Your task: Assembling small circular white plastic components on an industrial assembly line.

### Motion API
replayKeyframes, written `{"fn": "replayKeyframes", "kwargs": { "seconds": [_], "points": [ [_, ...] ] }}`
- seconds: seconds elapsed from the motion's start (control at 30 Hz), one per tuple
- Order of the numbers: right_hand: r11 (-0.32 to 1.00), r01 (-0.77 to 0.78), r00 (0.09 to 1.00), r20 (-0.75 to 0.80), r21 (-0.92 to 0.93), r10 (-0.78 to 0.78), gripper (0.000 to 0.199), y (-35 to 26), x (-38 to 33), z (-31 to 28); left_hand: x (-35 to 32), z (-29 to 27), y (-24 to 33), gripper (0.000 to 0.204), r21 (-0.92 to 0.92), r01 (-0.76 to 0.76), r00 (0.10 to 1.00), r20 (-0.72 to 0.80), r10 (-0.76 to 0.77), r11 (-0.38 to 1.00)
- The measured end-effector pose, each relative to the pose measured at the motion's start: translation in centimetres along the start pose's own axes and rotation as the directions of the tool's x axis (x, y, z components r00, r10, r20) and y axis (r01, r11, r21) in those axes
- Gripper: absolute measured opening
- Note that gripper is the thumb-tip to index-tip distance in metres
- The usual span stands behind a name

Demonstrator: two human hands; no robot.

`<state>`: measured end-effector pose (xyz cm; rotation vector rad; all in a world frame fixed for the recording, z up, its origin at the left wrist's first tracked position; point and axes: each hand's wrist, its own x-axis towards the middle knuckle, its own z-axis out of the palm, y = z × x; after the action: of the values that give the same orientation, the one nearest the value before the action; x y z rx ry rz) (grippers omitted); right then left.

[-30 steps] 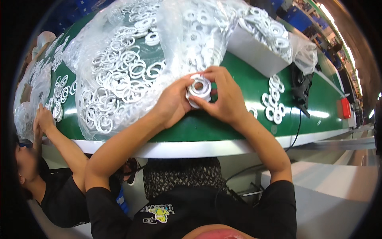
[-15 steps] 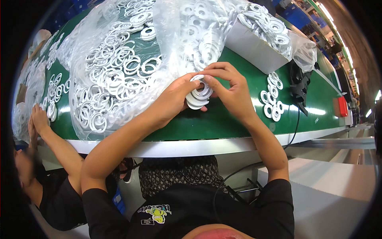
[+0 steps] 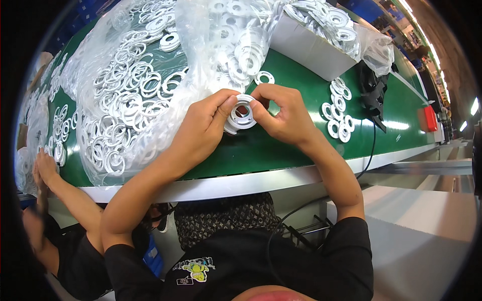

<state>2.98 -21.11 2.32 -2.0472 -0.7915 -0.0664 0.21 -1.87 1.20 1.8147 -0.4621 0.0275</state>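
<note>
- White plastic is what I work with: a small stack of white rings (image 3: pixel 242 113), held just above the green counter (image 3: pixel 281 145), near its middle.
- My left hand (image 3: pixel 203 131) pinches the stack's left rim with thumb and fingertips closed on it; my right hand (image 3: pixel 281 113) grips the right rim the same way, so both hands are shut narrow on the one stack.
- Done so far, as I judge it: a few rings already sit together in this stack, and a small group of finished-looking rings (image 3: pixel 339 113) lies right of the stack.
- Left to do, I reckon, is most of it: the clear plastic bag (image 3: pixel 150 80) left of the stack holds a big heap of loose rings, and the white box (image 3: pixel 311 42) beyond the stack is full too.
- Another person's hand (image 3: pixel 45 168) rests far left of the stack.
</note>
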Motion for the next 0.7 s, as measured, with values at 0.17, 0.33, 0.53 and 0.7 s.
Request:
{"fn": "replayKeyframes", "kwargs": {
  "seconds": [0.17,0.33,0.53,0.7],
  "points": [
    [0.984,-0.103,0.995,0.019,0.144,0.101,0.017,0.2,-0.1,-0.1,0.4,0.0,0.3,0.024,0.042,0.022,1.000,-0.013,-0.022,0.999],
    [0.985,-0.049,0.998,-0.027,0.164,0.054,0.018,0.8,0.6,1.0,0.4,-0.7,-0.1,0.024,0.009,0.095,0.995,-0.020,-0.095,0.995],
    [0.999,-0.046,0.999,0.007,0.021,0.046,0.017,0.6,0.4,1.3,0.5,-1.1,-1.3,0.024,0.042,0.047,0.997,0.055,-0.049,0.998],
    [0.987,-0.134,0.991,0.029,0.087,0.132,0.019,0.2,-0.1,0.8,0.4,-0.8,-1.3,0.028,0.007,0.031,0.998,0.055,-0.031,0.999]
  ]
}}
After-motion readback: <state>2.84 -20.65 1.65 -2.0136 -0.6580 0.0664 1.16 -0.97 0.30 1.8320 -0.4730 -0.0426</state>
